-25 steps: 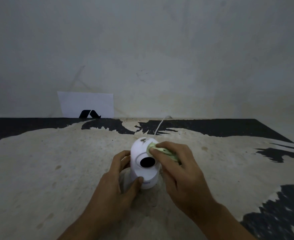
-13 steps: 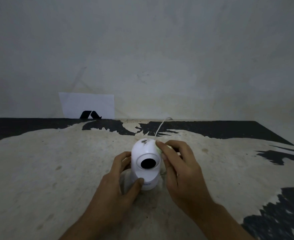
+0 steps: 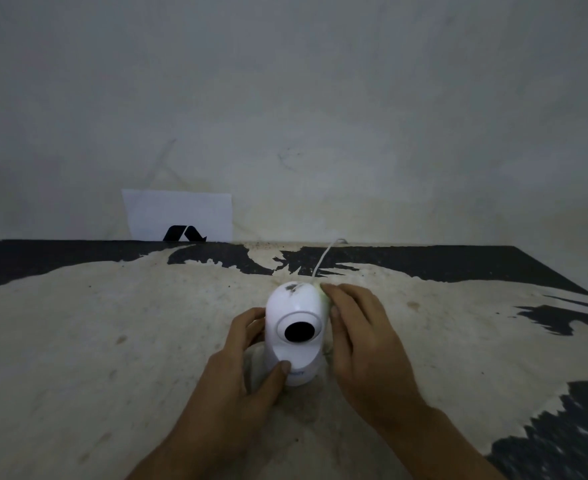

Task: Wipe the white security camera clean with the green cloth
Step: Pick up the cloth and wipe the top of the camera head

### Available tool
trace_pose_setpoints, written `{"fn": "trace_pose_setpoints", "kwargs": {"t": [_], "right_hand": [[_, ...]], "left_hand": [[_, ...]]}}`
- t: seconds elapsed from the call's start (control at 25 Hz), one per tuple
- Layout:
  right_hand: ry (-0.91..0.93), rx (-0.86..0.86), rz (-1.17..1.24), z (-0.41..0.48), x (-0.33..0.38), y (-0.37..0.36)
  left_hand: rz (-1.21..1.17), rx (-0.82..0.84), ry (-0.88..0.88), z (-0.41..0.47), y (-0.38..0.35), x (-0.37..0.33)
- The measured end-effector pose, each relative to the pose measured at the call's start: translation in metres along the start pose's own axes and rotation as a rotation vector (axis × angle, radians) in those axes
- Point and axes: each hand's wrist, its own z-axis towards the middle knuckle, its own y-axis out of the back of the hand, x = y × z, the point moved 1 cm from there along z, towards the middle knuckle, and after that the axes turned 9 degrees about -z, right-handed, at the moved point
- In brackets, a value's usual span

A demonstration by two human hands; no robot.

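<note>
Leftmost, a white paper sheet leans against the wall at the table edge. Nearer, the left hand wraps the base of the upright white security camera, thumb pressed on its front. Its white cable trails back. The right hand cups the camera's right side, pinching the barely visible green cloth against it.

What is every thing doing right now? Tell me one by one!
security camera: standing upright, dark smudge on top.
left hand: gripping the camera's base.
right hand: pressed against the camera's side.
green cloth: almost hidden under the right hand.
white cable: trailing back toward the wall.
white paper: leaning on the wall.
</note>
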Motion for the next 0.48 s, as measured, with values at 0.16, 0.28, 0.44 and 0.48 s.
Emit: {"fn": "trace_pose_setpoints", "kwargs": {"t": [0.16,0.28,0.44,0.48], "right_hand": [[-0.047,-0.020,0.023,0.000,-0.005,0.003],[0.059,-0.117,-0.007,-0.001,0.012,0.004],[0.169,-0.079,-0.156,0.003,0.019,0.003],[0.147,-0.064,-0.163,0.005,0.015,0.003]], "left_hand": [[0.010,0.019,-0.012,0.000,0.001,0.000],[0.016,-0.002,-0.009,0.001,0.000,0.003],[0.030,-0.029,0.009,0.003,0.000,0.005],[0.026,-0.019,0.001,0.002,0.000,0.005]]}}
